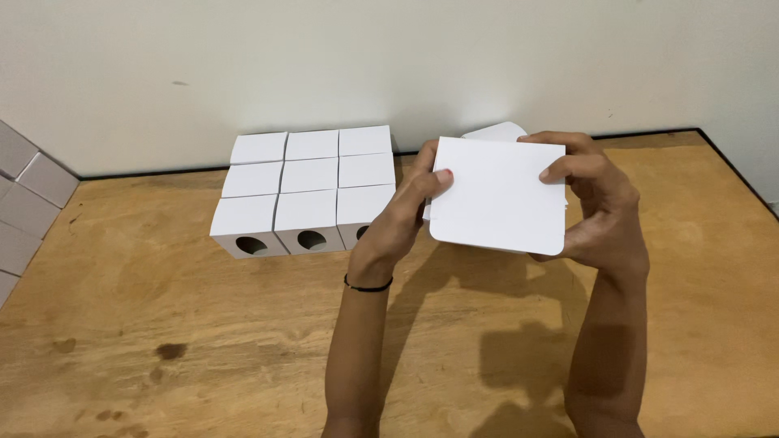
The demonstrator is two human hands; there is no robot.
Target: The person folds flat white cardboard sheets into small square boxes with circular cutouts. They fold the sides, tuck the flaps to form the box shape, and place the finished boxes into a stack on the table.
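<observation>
- The left hand point(403, 212) is closed in a pinch on the left edge of a white cardboard sheet point(497, 195), thumb on the near face and the other fingers hidden behind it.
- The right hand point(596, 199) grips the sheet's right edge, with bent fingers curled over the top right corner and the thumb low on the right side.
- The sheet is held in the air above the worktop point(162, 341), tilted toward the camera; its lower corners are rounded, and a rounded flap point(497, 130) shows behind its top edge.
- A thin black band point(367, 285) circles the left wrist.
- Just left of the left hand, 9 white boxes point(304, 182) stand on the worktop in a block of 3 rows of 3, touching one another and reaching back to the wall point(324, 57).
- The front row's near faces show round holes point(312, 240); the left hand covers part of the 3rd.
- Grey boxes point(24, 203) are stacked at the far left edge.
</observation>
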